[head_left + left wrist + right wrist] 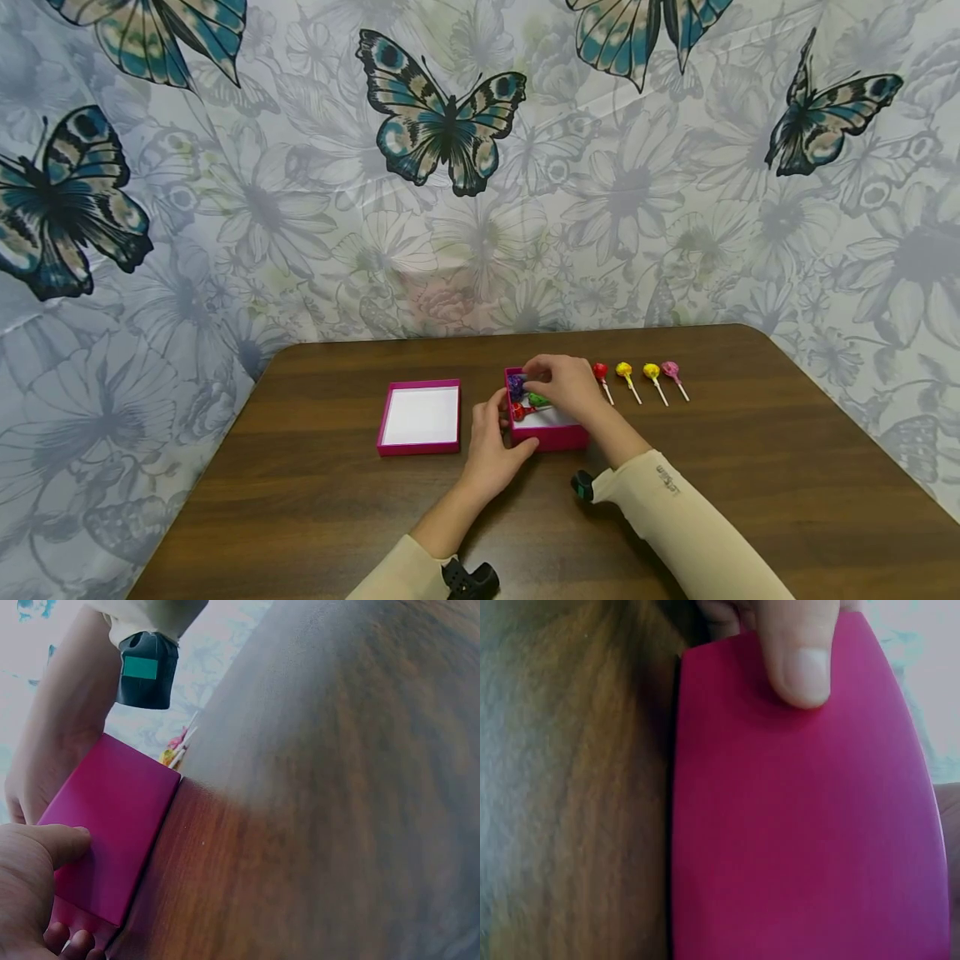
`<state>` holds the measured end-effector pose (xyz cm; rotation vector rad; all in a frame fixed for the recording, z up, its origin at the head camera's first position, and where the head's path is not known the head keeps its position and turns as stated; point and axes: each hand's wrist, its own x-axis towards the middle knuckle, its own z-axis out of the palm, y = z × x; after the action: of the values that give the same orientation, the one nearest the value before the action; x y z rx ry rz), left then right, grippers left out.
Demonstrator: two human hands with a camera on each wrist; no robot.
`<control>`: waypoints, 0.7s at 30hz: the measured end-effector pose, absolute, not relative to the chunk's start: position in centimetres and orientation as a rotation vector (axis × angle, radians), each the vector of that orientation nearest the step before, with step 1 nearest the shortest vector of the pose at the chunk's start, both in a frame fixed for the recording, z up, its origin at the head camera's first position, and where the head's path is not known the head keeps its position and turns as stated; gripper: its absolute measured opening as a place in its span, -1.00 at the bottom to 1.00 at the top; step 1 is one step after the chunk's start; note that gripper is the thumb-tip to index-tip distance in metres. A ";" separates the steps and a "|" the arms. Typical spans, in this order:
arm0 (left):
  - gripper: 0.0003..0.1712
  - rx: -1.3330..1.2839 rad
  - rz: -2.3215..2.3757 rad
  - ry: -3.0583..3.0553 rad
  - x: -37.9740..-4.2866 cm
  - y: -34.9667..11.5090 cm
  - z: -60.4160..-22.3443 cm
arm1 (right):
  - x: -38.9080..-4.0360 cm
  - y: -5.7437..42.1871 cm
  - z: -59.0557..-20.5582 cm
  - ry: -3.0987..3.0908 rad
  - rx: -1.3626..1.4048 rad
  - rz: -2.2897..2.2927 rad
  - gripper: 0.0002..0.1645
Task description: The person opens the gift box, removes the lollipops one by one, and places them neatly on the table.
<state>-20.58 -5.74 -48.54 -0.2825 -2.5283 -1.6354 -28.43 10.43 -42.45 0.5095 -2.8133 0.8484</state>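
Note:
A pink open box (551,438) stands on the table. My left hand (491,450) grips its near left corner, the thumb on the front wall and the fingers along the left side. In the left wrist view that thumb presses the box's pink wall (112,832). My right hand (567,385) reaches over the box from the right and pinches a purple lollipop (516,383) at the back left inside; its stick is hidden by the hand. A green lollipop (537,400) and a red lollipop (519,411) lie in the box in front of it.
A pink lid (418,417) with a white inside lies left of the box. Right of the box is a row of lollipops: red (600,372), two yellow (624,370) and pink (670,368). Behind the wooden table (300,500) hangs a butterfly-patterned cloth (480,250).

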 end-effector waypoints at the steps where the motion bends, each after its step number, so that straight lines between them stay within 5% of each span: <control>1: 0.01 -0.284 -1.638 -2.530 -20.6 -5.7 -48.5 | -28.4 10.3 -42.4 -2.820 0.506 0.835 -0.74; 21: 0.00 -0.284 -1.633 -2.533 -20.5 -5.8 -48.3 | -27.8 8.3 -42.4 -2.934 0.393 0.484 -0.61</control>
<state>-20.45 -5.76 -48.33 -0.2837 -2.5329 -1.6328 -27.85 8.26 -42.42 0.3926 -2.9340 0.4844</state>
